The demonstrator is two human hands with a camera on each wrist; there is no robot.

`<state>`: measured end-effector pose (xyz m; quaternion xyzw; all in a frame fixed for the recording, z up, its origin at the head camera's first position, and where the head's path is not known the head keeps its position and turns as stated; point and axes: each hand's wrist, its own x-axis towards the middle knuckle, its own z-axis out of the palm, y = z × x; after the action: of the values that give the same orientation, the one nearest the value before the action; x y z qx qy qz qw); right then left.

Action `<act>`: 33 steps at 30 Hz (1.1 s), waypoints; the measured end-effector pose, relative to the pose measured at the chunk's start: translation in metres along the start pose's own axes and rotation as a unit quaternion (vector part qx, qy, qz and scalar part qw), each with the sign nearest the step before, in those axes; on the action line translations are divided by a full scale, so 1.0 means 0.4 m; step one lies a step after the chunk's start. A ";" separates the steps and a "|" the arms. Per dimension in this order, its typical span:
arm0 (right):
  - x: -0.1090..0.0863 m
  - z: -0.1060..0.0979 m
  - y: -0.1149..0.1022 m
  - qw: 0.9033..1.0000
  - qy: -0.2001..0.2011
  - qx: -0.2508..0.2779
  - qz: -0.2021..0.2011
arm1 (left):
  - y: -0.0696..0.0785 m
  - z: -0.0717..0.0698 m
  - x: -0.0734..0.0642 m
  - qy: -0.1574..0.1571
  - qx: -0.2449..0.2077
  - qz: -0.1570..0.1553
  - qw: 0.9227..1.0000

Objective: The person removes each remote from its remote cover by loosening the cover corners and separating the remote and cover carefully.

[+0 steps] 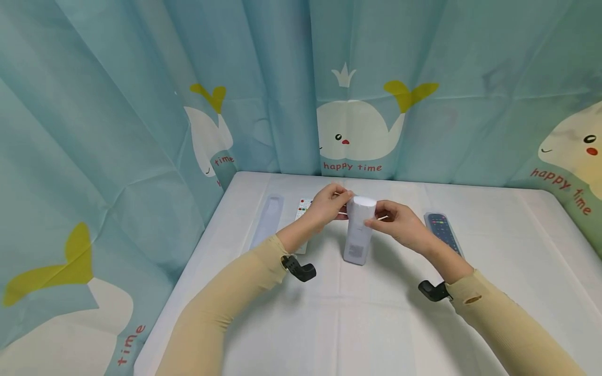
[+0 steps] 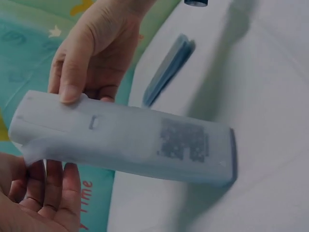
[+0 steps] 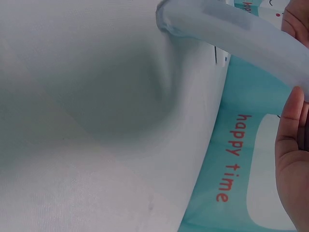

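A white remote control (image 1: 361, 203) stands upright, tilted, between my hands, inside a translucent protective sleeve (image 1: 356, 250). Its back, with a dark printed label (image 2: 183, 140), shows through the sleeve. My left hand (image 1: 329, 203) pinches the sleeve's loose upper edge, which sticks out beside the remote in the left wrist view. On the other side, my right hand (image 1: 400, 224) grips the upper part, its thumb pressed on the back. The lower end of the sleeve is right at the tabletop in the head view. The remote's button side faces away.
On the white-covered table (image 1: 338, 324), a translucent sleeve (image 1: 268, 222) lies at left. A white remote with coloured buttons (image 1: 303, 207) is partly hidden behind my left arm. A dark blue remote (image 1: 442, 230) lies beyond my right wrist. Curtains (image 1: 282, 78) hang along the back and left.
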<state>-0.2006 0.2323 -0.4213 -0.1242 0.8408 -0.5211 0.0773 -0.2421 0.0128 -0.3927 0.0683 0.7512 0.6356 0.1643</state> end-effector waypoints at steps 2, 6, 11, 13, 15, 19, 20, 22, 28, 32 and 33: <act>-0.002 0.001 0.000 1.000 -0.005 0.004 0.003 | -0.008 0.002 0.005 0.004 -0.015 -0.018 1.000; -0.004 0.005 0.002 1.000 -0.009 0.025 0.010 | -0.030 0.007 0.015 0.009 -0.049 -0.055 0.997; -0.005 0.012 0.010 0.998 -0.012 0.052 0.020 | -0.054 0.014 0.018 0.014 -0.055 -0.080 0.995; -0.005 0.015 0.012 0.998 -0.011 0.057 0.024 | -0.058 0.015 0.012 0.014 -0.053 -0.086 0.995; -0.006 0.018 0.012 0.997 -0.012 0.065 0.026 | -0.060 0.014 0.004 0.013 -0.062 -0.093 0.994; -0.007 0.024 0.012 0.996 -0.013 0.085 0.028 | -0.060 0.011 -0.017 0.006 -0.093 -0.093 0.991; -0.007 0.026 0.012 0.995 -0.013 0.093 0.029 | -0.061 0.010 -0.024 0.002 -0.098 -0.088 0.991; -0.009 0.027 0.011 0.994 -0.011 0.103 0.033 | -0.062 0.008 -0.035 -0.009 -0.100 -0.076 0.992; -0.018 0.026 0.008 0.984 -0.007 0.172 0.055 | -0.070 0.002 -0.057 -0.015 -0.106 -0.055 0.993; -0.028 0.029 -0.005 0.967 -0.003 0.237 0.091 | -0.073 0.000 -0.060 -0.015 -0.102 -0.055 0.993; -0.031 0.030 -0.009 0.964 -0.003 0.246 0.098 | -0.075 0.000 -0.059 -0.013 -0.102 -0.056 0.993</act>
<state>-0.1851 0.2241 -0.4234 -0.0201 0.6944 -0.7017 0.1582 -0.2167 0.0001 -0.4180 0.0174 0.6826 0.6982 0.2151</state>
